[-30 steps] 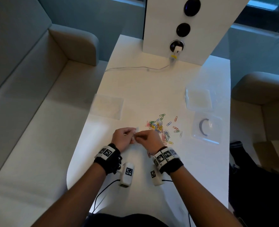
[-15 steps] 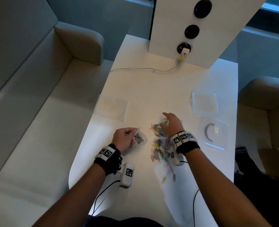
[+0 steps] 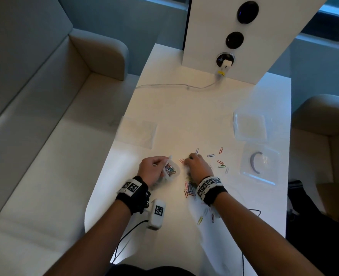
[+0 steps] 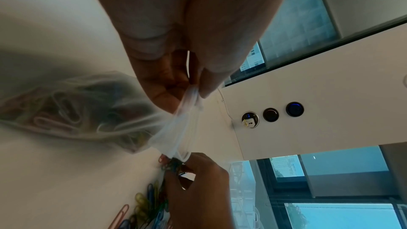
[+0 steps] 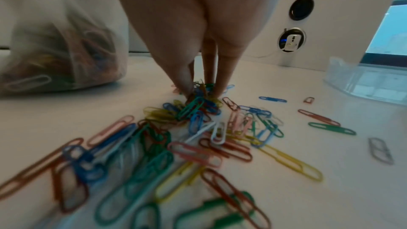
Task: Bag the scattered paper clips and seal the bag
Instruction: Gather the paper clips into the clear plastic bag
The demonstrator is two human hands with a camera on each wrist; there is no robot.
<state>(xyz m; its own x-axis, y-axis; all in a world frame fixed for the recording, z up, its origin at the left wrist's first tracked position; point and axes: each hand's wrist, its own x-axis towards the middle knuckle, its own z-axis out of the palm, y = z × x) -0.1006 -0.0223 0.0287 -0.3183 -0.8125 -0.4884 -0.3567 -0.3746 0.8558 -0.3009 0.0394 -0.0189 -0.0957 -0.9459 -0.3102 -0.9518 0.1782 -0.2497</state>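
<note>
A small clear bag (image 3: 170, 170) with coloured paper clips inside rests on the white table (image 3: 184, 116). My left hand (image 3: 164, 162) pinches its rim (image 4: 191, 95) and holds the mouth up. Loose paper clips (image 3: 190, 191) lie in a pile just right of the bag, with a few more (image 3: 220, 162) scattered farther right. My right hand (image 3: 192, 156) points down into the pile, and its fingertips (image 5: 187, 91) pinch a small clump of clips (image 5: 201, 93) on the tabletop beside the bag (image 5: 66, 50). The left wrist view shows that right hand (image 4: 178, 168) just below the bag's mouth.
A clear plastic box (image 3: 250, 126) and a clear tray with a grey curved piece (image 3: 261, 163) sit at the right. A flat clear bag (image 3: 136, 134) lies at the left edge. A white cable (image 3: 174, 85) runs to a socket panel (image 3: 226, 62). Sofas flank the table.
A second ago both hands were at the bag's mouth. The right hand then reached out over the clip pile and has now drawn back toward the bag, fingertips gathered on clips. The left hand stays put.
</note>
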